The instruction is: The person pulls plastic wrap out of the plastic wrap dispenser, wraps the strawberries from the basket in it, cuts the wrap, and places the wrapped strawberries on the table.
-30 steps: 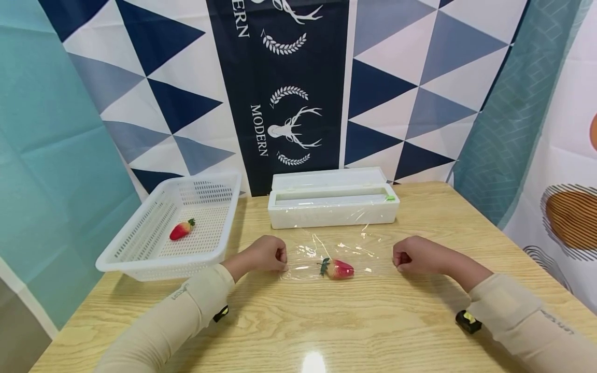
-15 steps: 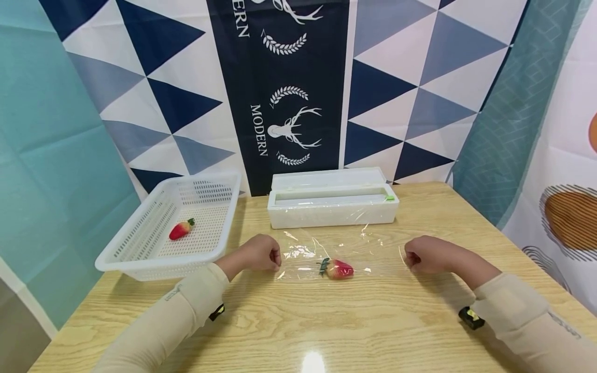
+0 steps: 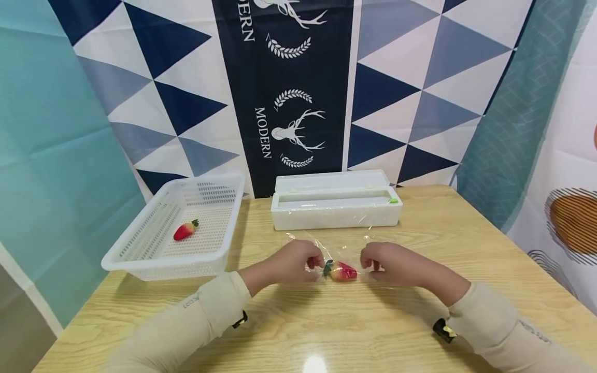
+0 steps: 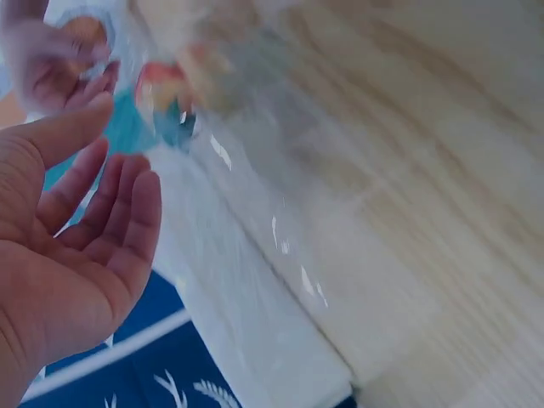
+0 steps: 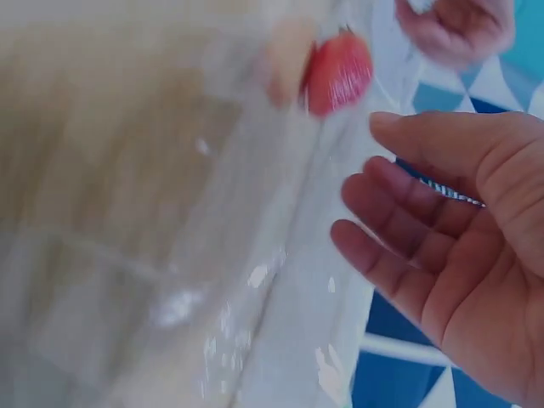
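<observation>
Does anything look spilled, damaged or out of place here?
Nothing stands out. One strawberry lies between the left hand and right hand, a second strawberry sits in the basket, and clear film lies before the open box. No spill or damage shows.

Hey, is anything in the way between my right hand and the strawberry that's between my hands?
Nothing solid shows between your right hand and that strawberry, whose red tip points toward it. Clear cling film spreads around the fruit, though; whether it lies over or under it, I can't tell.
</observation>
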The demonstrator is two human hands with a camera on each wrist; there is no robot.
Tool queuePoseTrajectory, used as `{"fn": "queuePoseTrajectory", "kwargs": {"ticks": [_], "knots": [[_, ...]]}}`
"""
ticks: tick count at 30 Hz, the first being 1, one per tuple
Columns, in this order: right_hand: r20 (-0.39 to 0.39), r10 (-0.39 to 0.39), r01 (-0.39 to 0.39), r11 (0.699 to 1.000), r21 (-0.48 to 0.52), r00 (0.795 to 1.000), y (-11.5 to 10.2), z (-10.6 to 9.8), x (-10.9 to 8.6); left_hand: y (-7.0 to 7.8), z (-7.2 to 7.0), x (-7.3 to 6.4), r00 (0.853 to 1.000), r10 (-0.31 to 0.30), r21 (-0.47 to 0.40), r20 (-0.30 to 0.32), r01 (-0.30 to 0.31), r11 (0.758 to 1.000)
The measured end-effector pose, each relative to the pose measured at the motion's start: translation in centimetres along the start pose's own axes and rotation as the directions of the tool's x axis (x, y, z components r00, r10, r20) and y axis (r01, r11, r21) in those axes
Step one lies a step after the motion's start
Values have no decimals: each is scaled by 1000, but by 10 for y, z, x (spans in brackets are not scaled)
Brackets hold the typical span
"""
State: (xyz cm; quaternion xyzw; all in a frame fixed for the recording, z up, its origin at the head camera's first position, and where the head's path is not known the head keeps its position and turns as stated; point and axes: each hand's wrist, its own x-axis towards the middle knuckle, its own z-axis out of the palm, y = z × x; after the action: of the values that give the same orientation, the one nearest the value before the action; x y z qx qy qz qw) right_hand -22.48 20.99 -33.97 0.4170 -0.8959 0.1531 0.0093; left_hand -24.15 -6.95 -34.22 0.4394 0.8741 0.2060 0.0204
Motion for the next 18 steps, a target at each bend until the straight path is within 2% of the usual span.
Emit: {"fn": "queuePoseTrajectory", "kwargs": {"ticks": [3,8,12,18], "knots": [[-21,-31,31,1000,5,999,-6,9,7,5,12,10,1000,15,105,5,-16,994],[1,-28,28,1000,10,1000,-10,17,19,9,23,22,1000,-26,203,16,22,979],[26,-5,4,1000,26,1000,-10,18,26,9,26,28,998,-53,214,18,48,976],[23,11,-12,1000,15,1000,-7,17,31,3,24,35,999,-50,175,11,48,983]]}}
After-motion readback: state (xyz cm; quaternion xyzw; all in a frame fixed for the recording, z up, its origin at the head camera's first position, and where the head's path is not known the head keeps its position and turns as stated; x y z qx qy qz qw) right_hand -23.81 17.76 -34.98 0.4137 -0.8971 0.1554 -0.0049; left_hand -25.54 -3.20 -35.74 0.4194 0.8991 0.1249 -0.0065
